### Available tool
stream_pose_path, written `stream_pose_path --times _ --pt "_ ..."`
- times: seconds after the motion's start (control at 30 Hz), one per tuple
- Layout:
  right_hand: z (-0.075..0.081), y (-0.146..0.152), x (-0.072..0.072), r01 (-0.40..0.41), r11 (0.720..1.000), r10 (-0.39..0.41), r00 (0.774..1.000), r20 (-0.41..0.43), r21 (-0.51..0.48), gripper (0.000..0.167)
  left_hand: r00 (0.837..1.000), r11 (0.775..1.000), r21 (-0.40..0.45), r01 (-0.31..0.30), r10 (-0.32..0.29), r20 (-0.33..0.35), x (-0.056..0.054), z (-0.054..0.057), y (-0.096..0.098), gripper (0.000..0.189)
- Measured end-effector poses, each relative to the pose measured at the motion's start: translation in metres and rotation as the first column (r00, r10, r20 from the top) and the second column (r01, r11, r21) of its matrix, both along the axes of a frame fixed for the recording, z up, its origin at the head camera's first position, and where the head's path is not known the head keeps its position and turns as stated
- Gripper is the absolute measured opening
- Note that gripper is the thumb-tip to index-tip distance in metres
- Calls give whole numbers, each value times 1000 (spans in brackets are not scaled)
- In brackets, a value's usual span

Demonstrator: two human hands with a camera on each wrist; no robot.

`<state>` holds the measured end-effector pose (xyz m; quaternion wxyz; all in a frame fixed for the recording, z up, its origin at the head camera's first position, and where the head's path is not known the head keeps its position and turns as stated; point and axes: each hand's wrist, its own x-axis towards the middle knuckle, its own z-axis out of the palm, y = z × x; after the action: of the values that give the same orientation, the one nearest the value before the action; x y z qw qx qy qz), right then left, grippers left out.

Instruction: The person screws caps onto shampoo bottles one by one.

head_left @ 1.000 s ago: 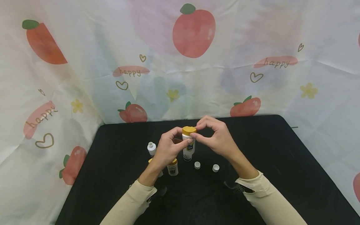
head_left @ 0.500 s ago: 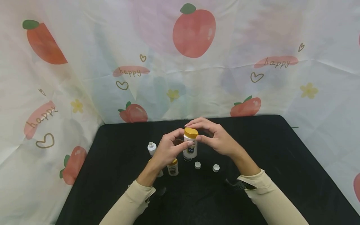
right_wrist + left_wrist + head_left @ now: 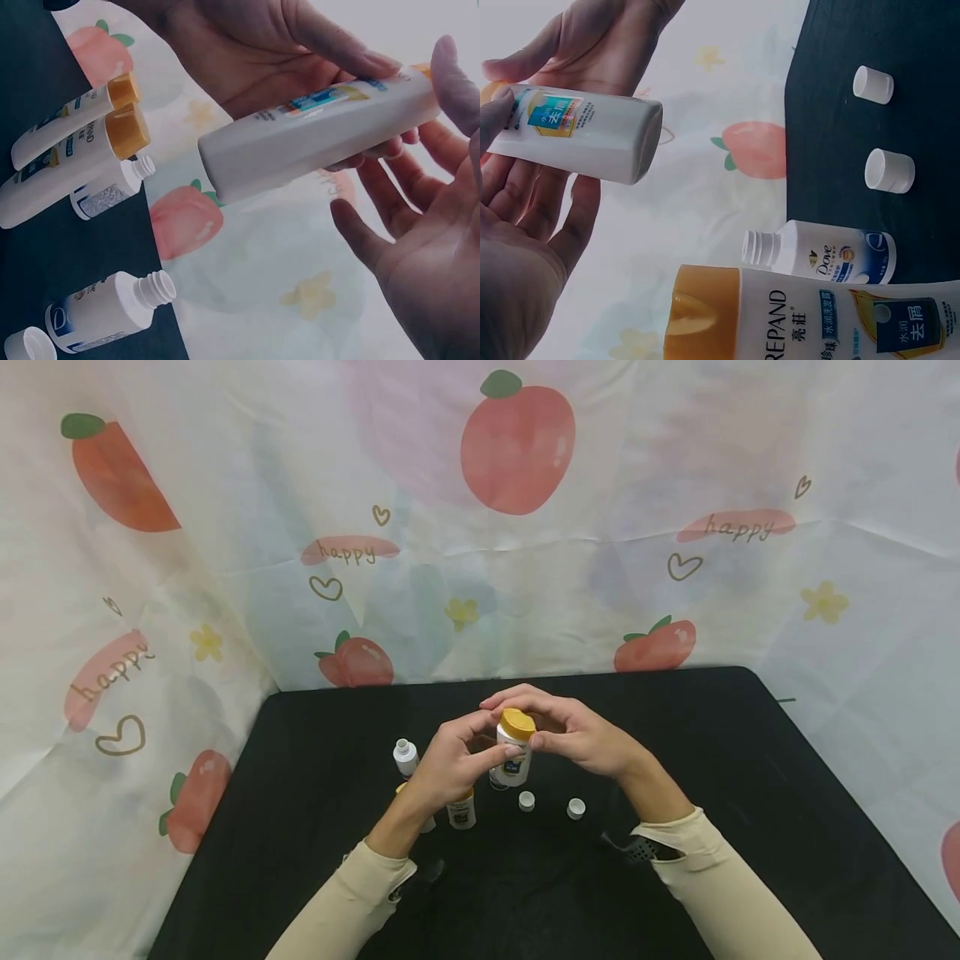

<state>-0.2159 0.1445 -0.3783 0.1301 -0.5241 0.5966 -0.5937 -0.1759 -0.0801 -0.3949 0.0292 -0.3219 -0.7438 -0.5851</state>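
Observation:
A white shampoo bottle [image 3: 516, 771] with a yellow cap [image 3: 517, 724] is held above the table, cap upward and slightly tilted. My left hand [image 3: 453, 760] grips its upper body, thumb in front and fingers behind. At the cap, my right hand [image 3: 588, 739] holds on with the thumb at the near right side and fingers reaching round the far side. The right wrist view shows the right thumb [image 3: 451, 75] against the cap end, which is partly hidden; the bottle's base points away from both palms.
Two yellow-capped bottles [image 3: 462, 812] stand by my left forearm. An uncapped white bottle [image 3: 405, 755] stands behind them; another uncapped bottle [image 3: 112, 311] is mostly hidden behind the held one in the head view. Two small white caps [image 3: 527, 802] lie on the black table [image 3: 712, 760].
The held bottle has shifted slightly right and down and tilted. My right fingers, at the cap's right side before, now reach over to its far side. The things on the table have not moved.

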Motion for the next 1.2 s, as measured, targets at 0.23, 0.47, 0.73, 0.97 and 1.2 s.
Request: stream_pose_path --times 0.23,0.47,0.73,0.97,1.2 --pt "2 -2 5 90 996 -91 995 40 11 46 1000 1000 18 -21 21 -9 0 0 2 20" --pt "1 -4 5 184 983 -184 983 18 7 49 999 998 38 -46 47 -19 0 1 4 17" --pt "2 -6 8 296 955 -295 955 -23 36 40 994 995 22 -100 101 -40 1 -1 4 18" --pt "3 -9 9 352 935 -352 936 -21 40 38 992 993 40 -110 112 -51 0 -2 5 21" --pt "5 -14 12 388 921 -388 922 -8 31 37 990 990 56 -126 130 -63 0 -3 7 24"
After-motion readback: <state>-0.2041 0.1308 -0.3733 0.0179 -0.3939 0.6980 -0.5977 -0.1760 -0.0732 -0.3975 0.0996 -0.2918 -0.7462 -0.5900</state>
